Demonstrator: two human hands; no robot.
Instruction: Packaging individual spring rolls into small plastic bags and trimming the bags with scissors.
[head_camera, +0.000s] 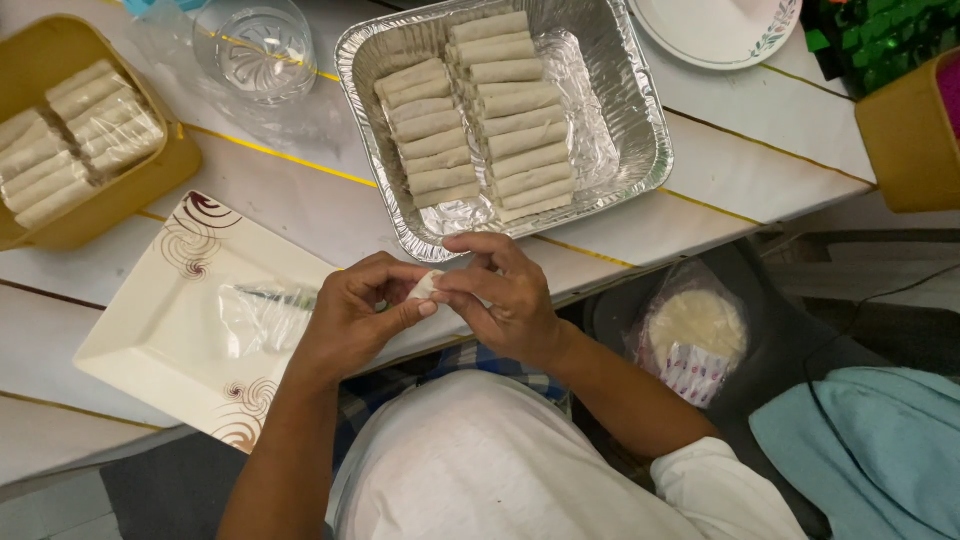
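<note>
Pinching the soft, light roll (425, 285) by its ends, my left hand (355, 310) and right hand (505, 300) close gently around it.

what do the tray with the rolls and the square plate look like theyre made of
The tray looks like thin aluminium foil: shiny silver, crinkled walls, rolled rim. The square plate seems glazed ceramic or melamine, cream with brown swirls and a smooth, faintly glossy face; the look leaves that open.
</note>
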